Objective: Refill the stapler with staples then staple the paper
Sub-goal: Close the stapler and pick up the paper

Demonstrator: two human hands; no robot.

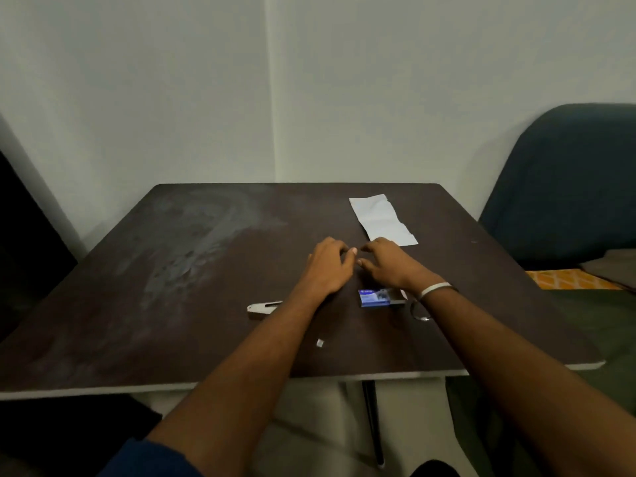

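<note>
— Dark brown wooden table (pixel 206 270): both hands meet at its middle, left hand (pixel 328 266) and right hand (pixel 389 265) fingertip to fingertip, likely handling a strip of staples.

— Gripping what?

— Cannot tell; fingers curl inward, but whatever sits between them is too small to see.

— And the stapler?

— Small silver metal stapler (pixel 263 308) lies just left of the left forearm, partly hidden by it. Blue cardboard staple box (pixel 375 297) sits under the right wrist, its drawer seemingly slid out. Folded white paper (pixel 380 220) waits beyond, within reach.
</note>
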